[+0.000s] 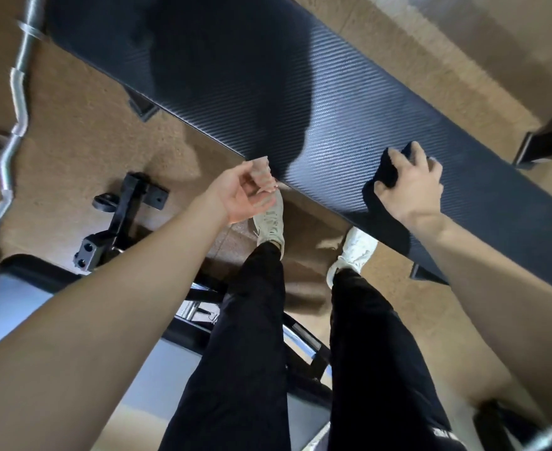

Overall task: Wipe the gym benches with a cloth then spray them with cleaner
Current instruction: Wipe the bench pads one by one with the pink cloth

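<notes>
Black cloth [387, 172], bunched and largely hidden under the right hand [411, 187]; dark against dark, so edges hard to trace. Gripped by curled, spread fingers and pressed onto the bench [333, 102] near its near edge. Bench cut off at top left and at the right border; one dark leg [541, 148] partly visible at far right, the rest of the frame out of sight. Left hand [245, 193] just beside the near edge of the bench, fingertips smeared by motion; fingers loosely curled, holding nothing, contact with the pad impossible to judge.

Around: chrome curl bar [17, 92], wavy, lying on the floor [89, 148] at left, ends cut off. Black metal bracket [124, 209] with bolt holes below it. Grey padded surface [17, 304] at lower left, only partly in view. Black trousers [248, 320] and pale shoes [269, 219] between the arms, blocking the floor beneath.

Bench top: long flat slab, dark ribbed woven-look vinyl, faint sheen, broad shadow [229, 92] across its middle. Floor: tan, speckled, cork-like.
</notes>
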{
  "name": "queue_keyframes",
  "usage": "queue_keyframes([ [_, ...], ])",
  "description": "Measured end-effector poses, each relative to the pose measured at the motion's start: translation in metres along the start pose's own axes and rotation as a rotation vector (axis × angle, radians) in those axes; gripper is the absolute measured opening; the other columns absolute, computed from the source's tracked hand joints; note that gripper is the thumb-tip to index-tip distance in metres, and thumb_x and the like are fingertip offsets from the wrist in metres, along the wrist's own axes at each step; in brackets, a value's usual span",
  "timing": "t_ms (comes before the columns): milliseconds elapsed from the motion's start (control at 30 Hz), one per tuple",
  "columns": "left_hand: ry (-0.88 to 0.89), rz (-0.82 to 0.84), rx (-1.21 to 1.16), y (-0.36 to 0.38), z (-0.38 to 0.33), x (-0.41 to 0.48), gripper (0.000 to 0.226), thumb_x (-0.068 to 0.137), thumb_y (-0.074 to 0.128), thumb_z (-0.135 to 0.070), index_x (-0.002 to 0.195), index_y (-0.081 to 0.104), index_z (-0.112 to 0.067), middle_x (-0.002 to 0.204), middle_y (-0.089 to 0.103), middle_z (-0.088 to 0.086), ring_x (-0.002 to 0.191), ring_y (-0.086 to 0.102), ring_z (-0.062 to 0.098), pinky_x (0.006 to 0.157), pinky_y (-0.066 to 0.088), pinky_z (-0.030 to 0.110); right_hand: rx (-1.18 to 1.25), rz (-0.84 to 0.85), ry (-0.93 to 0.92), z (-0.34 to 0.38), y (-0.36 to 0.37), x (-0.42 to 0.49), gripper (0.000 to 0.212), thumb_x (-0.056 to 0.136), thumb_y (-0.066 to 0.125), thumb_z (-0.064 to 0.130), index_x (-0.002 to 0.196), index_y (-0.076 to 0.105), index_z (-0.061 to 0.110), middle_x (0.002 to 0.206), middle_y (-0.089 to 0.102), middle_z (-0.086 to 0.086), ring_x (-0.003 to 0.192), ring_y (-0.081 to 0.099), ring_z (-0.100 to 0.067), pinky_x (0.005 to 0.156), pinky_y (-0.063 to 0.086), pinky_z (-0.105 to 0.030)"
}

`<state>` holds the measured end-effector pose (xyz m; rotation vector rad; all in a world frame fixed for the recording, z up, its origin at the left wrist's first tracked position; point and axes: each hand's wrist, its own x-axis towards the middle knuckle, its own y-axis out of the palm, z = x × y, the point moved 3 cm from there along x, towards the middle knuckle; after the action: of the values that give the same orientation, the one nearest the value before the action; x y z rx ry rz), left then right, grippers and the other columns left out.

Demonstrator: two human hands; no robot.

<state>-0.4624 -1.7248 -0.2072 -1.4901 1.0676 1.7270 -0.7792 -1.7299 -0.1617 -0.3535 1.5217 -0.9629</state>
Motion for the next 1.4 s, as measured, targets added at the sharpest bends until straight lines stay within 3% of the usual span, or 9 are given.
queue_keyframes([
  [267,-0.053,-0.004,0.031,0.035,0.062,0.015,0.017,0.094,0.071,-0.029,0.107,0.068,-0.018,0.085,0.07,0.0,0.09,0.07,0.02,0.098,0.052,0.046,-0.149,0.045,-0.212,-0.039,0.021,-0.005,0.081,0.092,0.066,0.04,0.159,0.019,0.036,0.17,0.004,-0.003,0.144,0.014,-0.051,0.102,0.038,-0.063],
  [367,-0.027,-0.046,0.091,0.054,0.094,0.019,0.025,0.095,0.07,-0.03,0.116,0.063,-0.017,0.089,0.074,0.003,0.102,0.068,0.023,0.089,0.055,0.047,-0.11,0.054,-0.353,-0.058,0.014,-0.001,0.078,0.091,0.069,0.036,0.157,0.028,0.035,0.168,0.016,-0.001,0.14,0.023,-0.049,0.096,0.042,-0.06],
  [467,-0.009,-0.056,0.108,0.072,0.124,0.024,0.025,0.098,0.066,-0.033,0.115,0.064,-0.015,0.098,0.073,0.004,0.109,0.067,0.024,0.101,0.049,0.048,0.061,0.031,-0.464,-0.086,0.006,-0.001,0.074,0.091,0.07,0.025,0.157,0.035,0.027,0.165,0.028,-0.007,0.142,0.032,-0.042,0.116,0.034,-0.053],
  [633,-0.022,-0.066,0.169,0.104,0.177,0.027,0.022,0.097,0.067,-0.034,0.097,0.069,-0.012,0.098,0.077,0.004,0.109,0.069,0.017,0.107,0.045,0.044,0.287,-0.123,-0.339,-0.168,0.001,-0.033,0.064,0.093,0.068,0.024,0.153,0.044,0.027,0.159,0.039,-0.004,0.141,0.04,-0.034,0.116,0.034,-0.045],
  [767,-0.059,-0.03,0.247,0.131,0.221,0.029,0.045,0.104,0.053,-0.042,0.065,0.061,-0.02,0.067,0.056,-0.006,0.094,0.064,0.012,0.094,0.048,0.035,0.262,-0.21,-0.187,-0.259,0.015,-0.062,0.059,0.093,0.067,0.024,0.149,0.049,0.02,0.153,0.046,-0.011,0.126,0.048,-0.04,0.108,0.043,-0.047],
  [833,-0.073,-0.024,0.276,0.145,0.241,0.029,0.038,0.102,0.056,-0.042,0.071,0.057,-0.021,0.072,0.051,-0.004,0.084,0.055,0.013,0.085,0.051,0.032,0.208,-0.217,-0.089,-0.303,0.028,-0.074,0.059,0.091,0.067,0.026,0.148,0.05,0.017,0.153,0.045,-0.014,0.127,0.044,-0.045,0.108,0.041,-0.051],
  [1000,-0.061,-0.095,0.308,0.173,0.282,0.032,0.024,0.103,0.055,-0.04,0.107,0.068,-0.02,0.098,0.073,-0.002,0.116,0.067,0.019,0.109,0.046,0.043,0.11,-0.125,0.116,-0.374,0.057,-0.096,0.068,0.09,0.065,0.039,0.153,0.041,0.025,0.164,0.028,-0.01,0.145,0.025,-0.045,0.109,0.036,-0.06],
  [1267,-0.065,-0.124,0.369,0.211,0.347,0.045,0.024,0.101,0.06,-0.035,0.123,0.067,-0.027,0.109,0.077,-0.002,0.106,0.072,0.018,0.092,0.055,0.043,0.149,0.009,-0.009,-0.383,0.074,-0.097,0.07,0.097,0.056,0.034,0.159,0.025,0.033,0.17,0.012,0.002,0.153,0.0,-0.048,0.117,0.029,-0.061],
  [1400,-0.089,-0.109,0.431,0.232,0.379,0.044,0.02,0.103,0.058,-0.032,0.119,0.066,-0.023,0.101,0.079,0.0,0.111,0.071,0.017,0.104,0.05,0.043,0.378,-0.035,-0.085,-0.396,0.07,-0.109,0.069,0.098,0.06,0.023,0.158,0.029,0.031,0.166,0.026,0.007,0.156,0.012,-0.027,0.12,0.029,-0.046],
])
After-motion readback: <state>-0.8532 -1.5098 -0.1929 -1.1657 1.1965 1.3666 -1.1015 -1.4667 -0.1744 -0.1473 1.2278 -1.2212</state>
